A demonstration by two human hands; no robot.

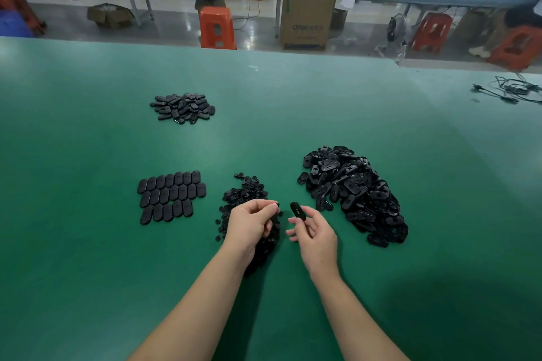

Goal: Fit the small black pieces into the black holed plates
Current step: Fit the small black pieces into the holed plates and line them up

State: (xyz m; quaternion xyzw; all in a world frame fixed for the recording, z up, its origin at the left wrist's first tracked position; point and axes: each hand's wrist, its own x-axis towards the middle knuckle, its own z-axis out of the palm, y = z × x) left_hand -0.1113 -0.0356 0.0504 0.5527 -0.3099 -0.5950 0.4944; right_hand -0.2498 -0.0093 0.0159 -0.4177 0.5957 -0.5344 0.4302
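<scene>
My right hand (315,236) holds one oval black holed plate (297,211) between thumb and fingers, tilted upright just above the table. My left hand (252,221) hovers over the heap of small black pieces (245,195) and pinches one small piece (277,204) at its fingertips, a short gap left of the plate. A big loose pile of holed plates (355,190) lies to the right. At the left, plates lie flat in neat rows (171,196).
Everything sits on a green table mat (88,243). A second small pile of plates (183,108) lies farther back left. Black cables (510,89) lie at the far right edge. Beyond the table stand orange stools (217,27), cardboard boxes and another workbench.
</scene>
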